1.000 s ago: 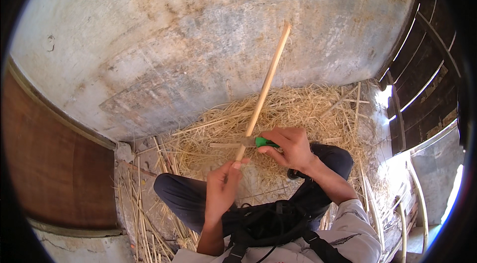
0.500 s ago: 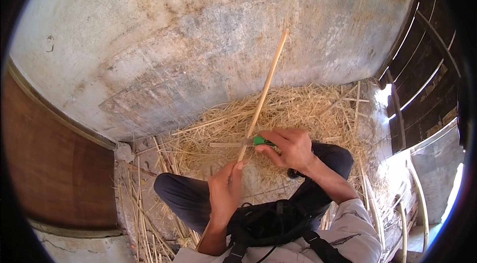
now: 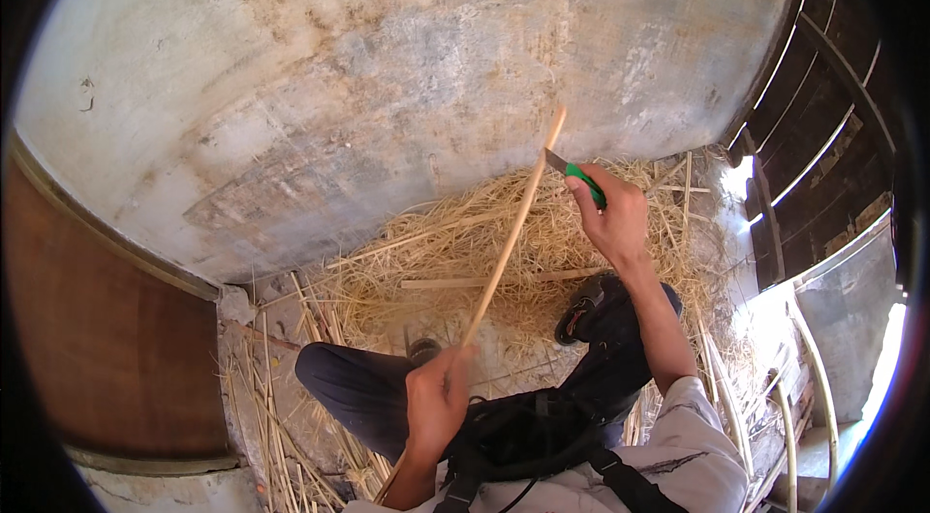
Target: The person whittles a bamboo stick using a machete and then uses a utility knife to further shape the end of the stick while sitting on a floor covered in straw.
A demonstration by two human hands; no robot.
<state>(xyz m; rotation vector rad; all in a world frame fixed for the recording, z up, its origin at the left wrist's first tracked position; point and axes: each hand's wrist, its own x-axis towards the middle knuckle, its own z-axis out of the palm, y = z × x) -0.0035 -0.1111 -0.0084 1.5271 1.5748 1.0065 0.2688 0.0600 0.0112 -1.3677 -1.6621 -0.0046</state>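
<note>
My left hand (image 3: 438, 395) is closed around the lower end of a long, pale bamboo strip (image 3: 511, 240), which slants up and away to the right. Its tail end shows again beside my left forearm. A knife with a green handle (image 3: 587, 186) is gripped in my right hand (image 3: 620, 222). The knife's blade (image 3: 555, 160) points left and meets the strip a little below its far tip. Beneath the strip, a heap of thin curly shavings (image 3: 572, 251) covers the floor between my legs and the wall.
A stained plaster wall (image 3: 407, 96) rises in front. At the left is a brown wooden panel (image 3: 116, 319). Bundles of thin sticks (image 3: 281, 416) lie beside my left knee. Several longer poles (image 3: 814, 348) lean at the right, below a dark slatted wall (image 3: 823, 145).
My right hand has moved the knife up and away along the strip, from near my left hand to near the far tip. The strip's far end has dropped lower in view.
</note>
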